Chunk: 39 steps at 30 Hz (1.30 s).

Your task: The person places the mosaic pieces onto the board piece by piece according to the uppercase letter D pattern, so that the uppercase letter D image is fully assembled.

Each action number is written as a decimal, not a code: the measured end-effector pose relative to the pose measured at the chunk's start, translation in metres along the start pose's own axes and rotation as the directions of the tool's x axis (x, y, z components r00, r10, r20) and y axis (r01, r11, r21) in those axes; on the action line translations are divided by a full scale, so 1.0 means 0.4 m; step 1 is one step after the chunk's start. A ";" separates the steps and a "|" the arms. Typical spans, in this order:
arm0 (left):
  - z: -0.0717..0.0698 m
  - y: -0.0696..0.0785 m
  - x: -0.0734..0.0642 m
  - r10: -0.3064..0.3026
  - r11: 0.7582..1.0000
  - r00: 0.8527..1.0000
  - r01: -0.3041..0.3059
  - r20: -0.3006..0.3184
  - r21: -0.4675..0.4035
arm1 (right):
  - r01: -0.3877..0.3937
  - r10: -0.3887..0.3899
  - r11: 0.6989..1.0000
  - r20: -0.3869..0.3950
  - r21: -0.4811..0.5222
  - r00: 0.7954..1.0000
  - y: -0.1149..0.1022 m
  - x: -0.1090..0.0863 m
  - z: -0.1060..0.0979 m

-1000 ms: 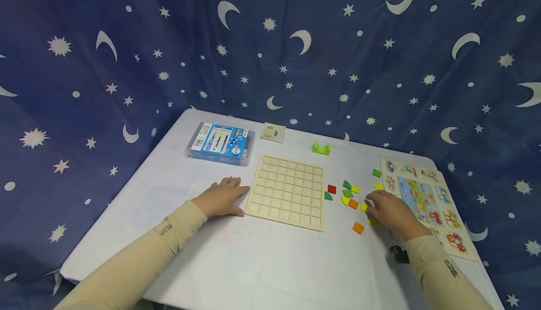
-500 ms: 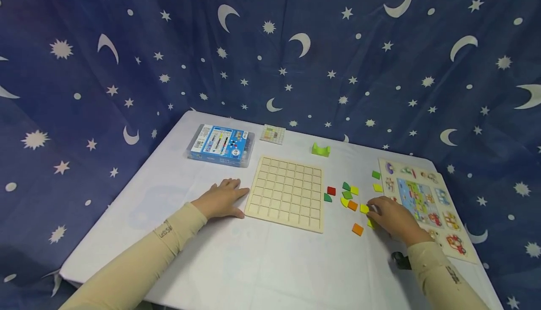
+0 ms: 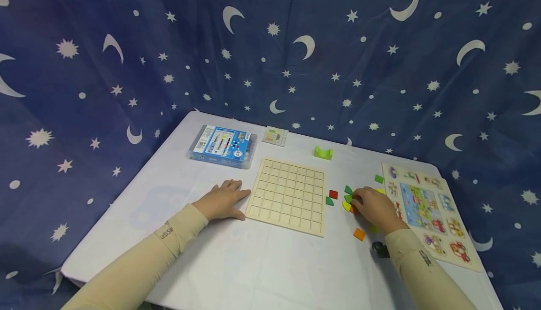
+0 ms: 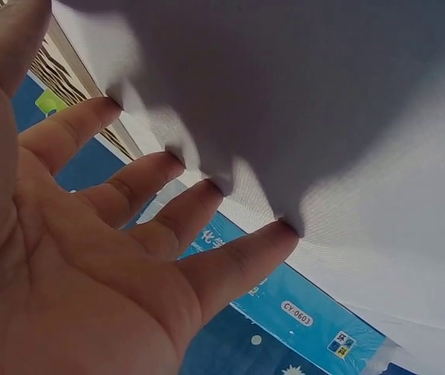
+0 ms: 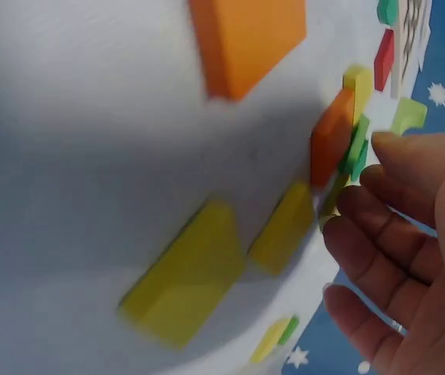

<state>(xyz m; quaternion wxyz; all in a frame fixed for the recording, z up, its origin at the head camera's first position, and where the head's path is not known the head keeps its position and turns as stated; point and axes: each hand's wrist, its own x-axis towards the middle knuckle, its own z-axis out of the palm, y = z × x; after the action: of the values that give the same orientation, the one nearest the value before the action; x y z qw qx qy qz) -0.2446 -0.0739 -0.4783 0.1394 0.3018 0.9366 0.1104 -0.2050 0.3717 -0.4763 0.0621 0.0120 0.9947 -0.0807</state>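
Note:
In the head view my left hand rests on the table with fingers spread, its tips beside the left edge of a wooden grid board. The left wrist view shows those fingertips on the white cloth. My right hand reaches over a cluster of small coloured tiles, fingers loosely bent. Its fingertips are right at an orange tile and a green tile in the right wrist view, none gripped. A red tile and a dark green quarter-round tile lie beside the board.
A blue-labelled plastic case, a small pattern card and a light green stand are at the back. A picture puzzle board lies at the right. Another orange tile lies nearer the front.
My right hand has moved left, from the yellow tiles near the puzzle board to the orange and green cluster. The left hand stays in place.

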 end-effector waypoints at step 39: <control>0.000 0.011 -0.016 -0.039 0.999 0.999 0.039 -0.009 0.021 | 0.371 -0.380 0.925 -0.277 -0.086 0.883 -0.307 0.146 0.027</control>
<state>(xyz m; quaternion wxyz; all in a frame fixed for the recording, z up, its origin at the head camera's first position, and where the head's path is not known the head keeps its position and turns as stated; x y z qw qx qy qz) -0.2372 -0.0744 -0.4759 0.1342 0.2845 0.9440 0.0993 -0.2657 0.2495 -0.4747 -0.1000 -0.1699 0.9776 -0.0735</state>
